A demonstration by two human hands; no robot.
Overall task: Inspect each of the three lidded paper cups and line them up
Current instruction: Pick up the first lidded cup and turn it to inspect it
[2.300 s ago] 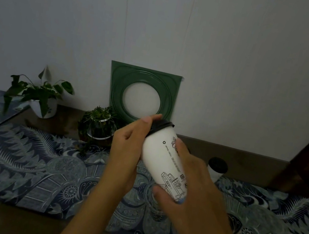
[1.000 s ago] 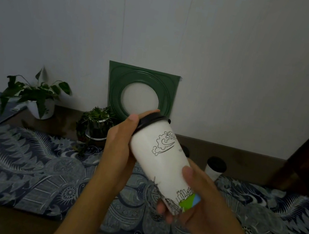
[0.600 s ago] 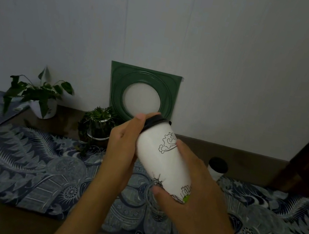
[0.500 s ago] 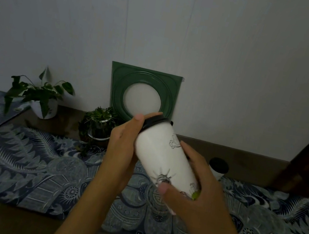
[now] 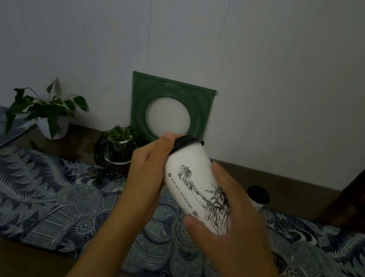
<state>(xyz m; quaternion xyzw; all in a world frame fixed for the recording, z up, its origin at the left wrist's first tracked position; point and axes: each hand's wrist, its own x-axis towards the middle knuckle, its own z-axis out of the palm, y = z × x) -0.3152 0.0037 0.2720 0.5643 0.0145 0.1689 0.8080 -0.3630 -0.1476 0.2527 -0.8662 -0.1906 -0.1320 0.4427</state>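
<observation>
White lidded cup (image 5: 189, 183) tilts between both hands: left (image 5: 146, 173) gripping its top, right (image 5: 229, 227) its base.

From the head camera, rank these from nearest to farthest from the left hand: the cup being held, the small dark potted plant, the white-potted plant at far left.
1. Held cup: the left hand grips it near the lid.
2. Small dark potted plant: just left of and behind that hand.
3. White-potted plant: far left, by the wall.
</observation>
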